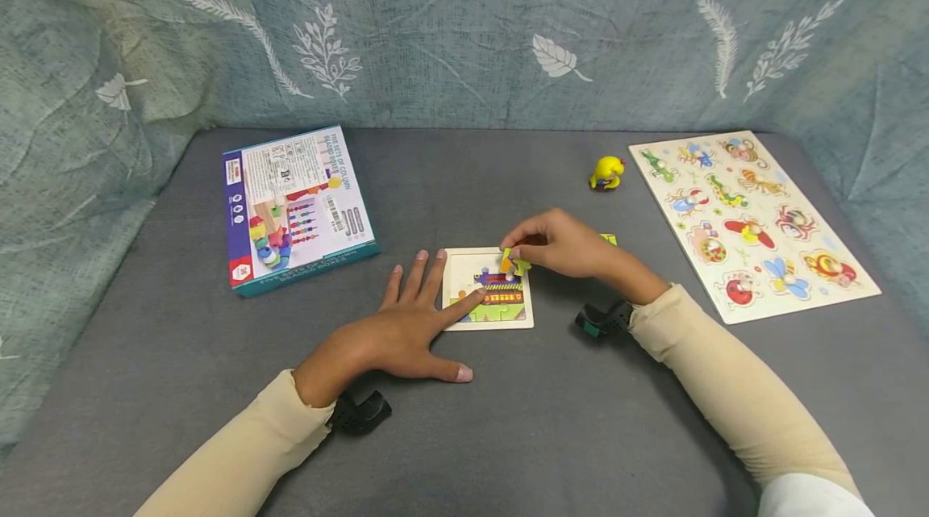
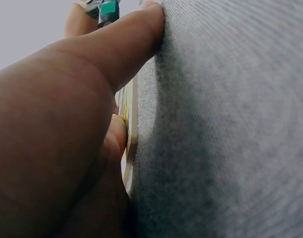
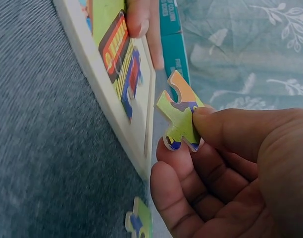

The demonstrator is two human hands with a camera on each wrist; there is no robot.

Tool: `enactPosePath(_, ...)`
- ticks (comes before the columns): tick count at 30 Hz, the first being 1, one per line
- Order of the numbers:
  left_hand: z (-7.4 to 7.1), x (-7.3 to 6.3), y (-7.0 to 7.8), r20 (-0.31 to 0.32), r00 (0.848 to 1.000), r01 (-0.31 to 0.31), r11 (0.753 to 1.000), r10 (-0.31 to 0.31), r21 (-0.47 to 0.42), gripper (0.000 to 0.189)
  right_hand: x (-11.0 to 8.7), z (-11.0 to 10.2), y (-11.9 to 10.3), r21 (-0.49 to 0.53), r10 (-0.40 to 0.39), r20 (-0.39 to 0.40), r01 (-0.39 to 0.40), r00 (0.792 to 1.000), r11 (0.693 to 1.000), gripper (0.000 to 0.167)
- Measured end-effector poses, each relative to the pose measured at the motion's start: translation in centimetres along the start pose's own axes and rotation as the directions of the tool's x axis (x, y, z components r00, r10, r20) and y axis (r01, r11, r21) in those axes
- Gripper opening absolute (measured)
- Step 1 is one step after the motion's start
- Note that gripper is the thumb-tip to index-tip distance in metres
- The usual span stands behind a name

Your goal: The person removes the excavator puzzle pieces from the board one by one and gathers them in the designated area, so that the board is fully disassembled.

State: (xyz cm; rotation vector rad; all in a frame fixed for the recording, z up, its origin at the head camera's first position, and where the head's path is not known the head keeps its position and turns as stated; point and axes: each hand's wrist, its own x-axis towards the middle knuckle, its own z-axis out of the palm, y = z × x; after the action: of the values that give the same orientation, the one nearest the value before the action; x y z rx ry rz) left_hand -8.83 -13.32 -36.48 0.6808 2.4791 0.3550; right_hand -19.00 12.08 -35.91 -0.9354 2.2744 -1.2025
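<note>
A small square puzzle board (image 1: pixel 488 325) with a pale wooden frame lies on the grey table, partly filled with pieces that picture a train. My left hand (image 1: pixel 410 331) lies palm down with fingers spread; its index fingertip rests on the filled pieces and its thumb lies on the cloth. Over the board's upper right corner, my right hand (image 1: pixel 562 247) pinches a green and orange jigsaw piece (image 3: pixel 183 116) between thumb and fingers. Another jigsaw piece (image 3: pixel 140 218) lies on the cloth beside the board, mostly hidden behind the right hand in the head view.
A bead-set box (image 1: pixel 301 210) lies at the left. Toward the back right stands a small yellow toy (image 1: pixel 606 173). A large board with insect pictures (image 1: pixel 755 223) lies at the right. Blue-grey leaf-patterned cloth (image 1: pixel 464 33) hangs behind the table.
</note>
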Motion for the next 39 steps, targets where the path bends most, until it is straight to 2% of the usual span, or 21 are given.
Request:
enactPosePath(8,0.0,-0.1,0.0,-0.004,1.000,-0.011,1.000,0.011,-0.012,0.098,-0.7,-0.5,0.4,0.004,-0.001,-0.010,0.001,1.000,1.000,0.017)
enactPosePath(25,0.1,-0.1,0.0,-0.011,1.000,-0.004,1.000,0.003,-0.015,0.099,-2.2,-1.6,1.7,-0.020,0.058,-0.026,-0.059,0.998,0.998,0.020)
enactPosePath(32,0.2,-0.1,-0.1,-0.033,0.999,-0.024,1.000,0.024,-0.015,0.099,-2.4,-1.8,1.9,0.019,0.069,-0.026,-0.068,0.997,0.997,0.020)
enactPosePath(39,0.2,-0.1,0.0,-0.026,1.000,-0.016,1.000,0.015,-0.017,0.098,-2.7,-2.1,2.0,0.042,0.086,-0.015,-0.086,0.996,0.995,0.020)
